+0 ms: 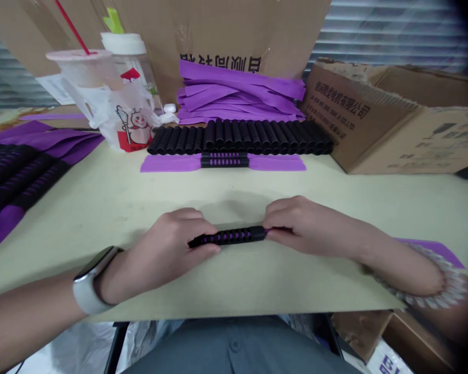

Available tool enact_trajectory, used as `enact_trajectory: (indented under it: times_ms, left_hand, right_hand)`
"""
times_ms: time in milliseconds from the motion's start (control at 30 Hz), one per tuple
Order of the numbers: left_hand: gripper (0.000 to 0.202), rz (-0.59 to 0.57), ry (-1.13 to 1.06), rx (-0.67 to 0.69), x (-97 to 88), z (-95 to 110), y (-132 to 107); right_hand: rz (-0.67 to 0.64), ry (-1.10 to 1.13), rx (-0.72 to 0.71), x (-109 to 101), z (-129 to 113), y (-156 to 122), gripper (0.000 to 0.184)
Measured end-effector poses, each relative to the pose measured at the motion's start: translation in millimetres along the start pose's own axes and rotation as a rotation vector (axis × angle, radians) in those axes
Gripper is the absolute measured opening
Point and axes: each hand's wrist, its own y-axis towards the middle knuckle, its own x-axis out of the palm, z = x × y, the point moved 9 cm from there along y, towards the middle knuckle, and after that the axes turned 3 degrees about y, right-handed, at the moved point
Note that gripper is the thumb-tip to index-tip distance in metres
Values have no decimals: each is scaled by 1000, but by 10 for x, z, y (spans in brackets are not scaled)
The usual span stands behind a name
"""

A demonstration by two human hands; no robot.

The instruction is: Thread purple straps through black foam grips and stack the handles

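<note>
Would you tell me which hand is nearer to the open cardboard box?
Right. The right hand holds the black ribbed tube in front of the open cardboard box; the left hand holds its farther end.

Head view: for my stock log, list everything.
black ribbed tube: one, black and purple, between the hands
tube row: many, black, far table edge
purple strips: one stack, purple, behind row
wrapped tube: one, black and purple, before row
tube pile: several, black and purple, far left
plastic cup: one, clear, back left
bottle: one, white lid, behind cup
cartons: two, brown, back and right
table: one, cream, under these
watch: one, white, left wrist
left hand: one, tube's left end
right hand: one, tube's right end
</note>
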Motion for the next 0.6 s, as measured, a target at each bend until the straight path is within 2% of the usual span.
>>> enact_trajectory:
  times_ms: [367,600]
  left_hand:
    - [19,-111,-39,19,15,-125,2]
    - [12,-72,-78,-37,-15,-160,-23]
  right_hand:
    - [2,-32,-25,-34,5,-69,21]
    - [11,-38,-34,-26,-6,-79,27]
